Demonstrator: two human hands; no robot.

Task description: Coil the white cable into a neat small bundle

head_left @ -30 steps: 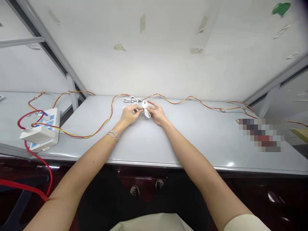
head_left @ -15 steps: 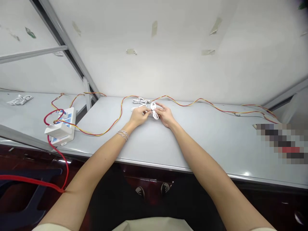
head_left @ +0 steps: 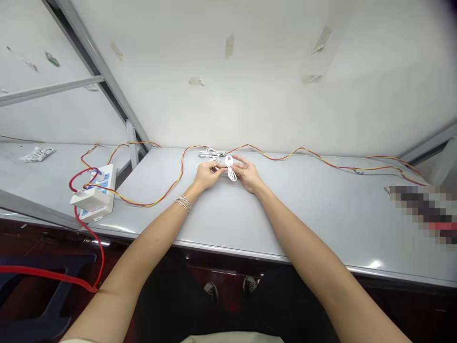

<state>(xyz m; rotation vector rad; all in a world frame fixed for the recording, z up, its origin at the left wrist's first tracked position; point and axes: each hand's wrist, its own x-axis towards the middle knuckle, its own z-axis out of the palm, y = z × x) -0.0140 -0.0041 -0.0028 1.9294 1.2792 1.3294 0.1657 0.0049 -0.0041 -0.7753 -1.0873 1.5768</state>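
A small white cable bundle (head_left: 230, 168), pinched at its middle into two looped ends, is held just above the grey shelf (head_left: 228, 219). My left hand (head_left: 209, 175) grips its middle from the left between thumb and forefinger. From the right, my right hand (head_left: 247, 173) pinches the same spot, with its other fingers stretched behind the loops. More coiled white cables (head_left: 211, 153) lie on the shelf behind my left hand, which partly covers them.
A white power strip (head_left: 110, 178) with a bulky white plug (head_left: 89, 199) and a red cord (head_left: 102, 252) lies left. Red and yellow wires (head_left: 300, 148) run along the back wall. Another white cable bundle (head_left: 38, 154) rests beyond the metal frame (head_left: 133, 143). A blurred patch (head_left: 421, 207) covers something at right.
The view has shifted slightly, so everything sits a little lower and further right. Both hands keep their pinch on the white cable bundle, whose pose looks nearly the same.
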